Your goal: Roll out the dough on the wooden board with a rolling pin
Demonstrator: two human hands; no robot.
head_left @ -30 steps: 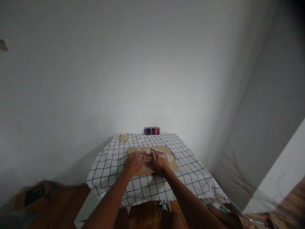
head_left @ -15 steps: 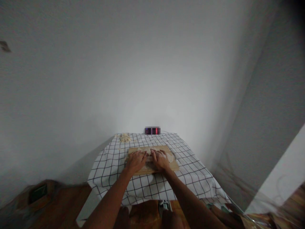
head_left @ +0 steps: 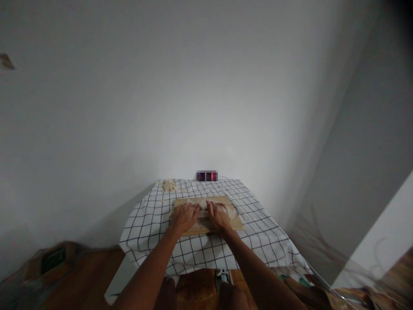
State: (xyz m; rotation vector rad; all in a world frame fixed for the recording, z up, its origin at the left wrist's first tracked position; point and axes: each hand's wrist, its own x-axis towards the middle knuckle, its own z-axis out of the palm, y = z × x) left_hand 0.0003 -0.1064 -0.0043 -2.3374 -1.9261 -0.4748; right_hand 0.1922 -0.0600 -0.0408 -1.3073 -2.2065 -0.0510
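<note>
My left hand (head_left: 186, 216) and my right hand (head_left: 220, 215) are side by side over a wooden board (head_left: 237, 224). Both rest on a pale rolling pin (head_left: 203, 214), whose middle shows in the gap between them. Their fingers curl over it, and its ends are hidden beneath the hands. Flattened, floury dough (head_left: 231, 212) sticks out on the board to the right of my right hand. More of the whitish dough appears just beyond the fingertips. Flour dusts the wood in front of the pin.
A black-and-white checked cloth (head_left: 258, 241) covers the table. At its far left corner lies a pile of pale dough pieces (head_left: 169, 186). A dark, blurred-out device (head_left: 207, 176) stands at the back against the wall. A cardboard box (head_left: 53, 260) is on the floor at left.
My right hand has shifted very slightly to the right and away from me. The left hand, board and dough look almost the same.
</note>
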